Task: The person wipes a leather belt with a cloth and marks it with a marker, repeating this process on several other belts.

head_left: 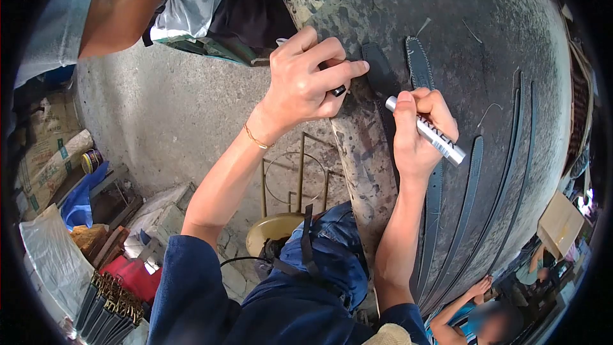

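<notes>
R hand closed round silver marker, over dark strap lying on worktop. L hand curled, pinching black cap, fingertips pressing strap's top end.

open room on the upper worktable, rows of belts along its right

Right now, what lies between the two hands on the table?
In the head view, a dark belt strap lies between the left hand and the right hand, which holds a silver marker.
</notes>
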The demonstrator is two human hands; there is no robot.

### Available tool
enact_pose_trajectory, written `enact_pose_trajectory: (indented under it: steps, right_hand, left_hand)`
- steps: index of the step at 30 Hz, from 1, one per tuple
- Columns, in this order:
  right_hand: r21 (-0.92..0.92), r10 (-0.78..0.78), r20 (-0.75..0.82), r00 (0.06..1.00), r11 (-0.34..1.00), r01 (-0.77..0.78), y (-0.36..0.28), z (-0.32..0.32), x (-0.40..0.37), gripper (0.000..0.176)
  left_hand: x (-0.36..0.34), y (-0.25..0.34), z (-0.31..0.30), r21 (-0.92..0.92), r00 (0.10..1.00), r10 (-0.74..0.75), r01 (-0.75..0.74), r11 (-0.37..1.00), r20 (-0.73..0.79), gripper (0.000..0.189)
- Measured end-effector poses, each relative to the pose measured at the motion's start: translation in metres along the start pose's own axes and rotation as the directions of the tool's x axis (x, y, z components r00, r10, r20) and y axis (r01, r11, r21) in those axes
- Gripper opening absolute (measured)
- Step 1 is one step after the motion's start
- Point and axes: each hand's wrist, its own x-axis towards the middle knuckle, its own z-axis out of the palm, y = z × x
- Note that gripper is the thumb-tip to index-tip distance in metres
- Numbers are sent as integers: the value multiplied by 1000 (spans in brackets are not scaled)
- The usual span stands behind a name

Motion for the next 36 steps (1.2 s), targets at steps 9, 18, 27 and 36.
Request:
enact_pose_trajectory:
  steps: [9,18,27,36]
  right_hand:
    - [35,36,-129,991,999,-32,-2,-2,-4,30]
    - [43,41,-96,995,998,-37,3,-4,-6,31]
    - [113,103,-158,982,990,-86,4,-5,-8,29]
    - [450,239,-340,910,891,-66,-5,-14,8,16]
  left_hand:
    - [-1,1,-1,-36,1000,-11,10,999,-15,37]
    - [-1,0,-1,14,1000,5,-5,1000,-3,31]
    - [-1,1,-2,6,1000,-15,15,1000,12,32]
    - [-1,2,-1,7,1000,-8,8,1000,1,32]
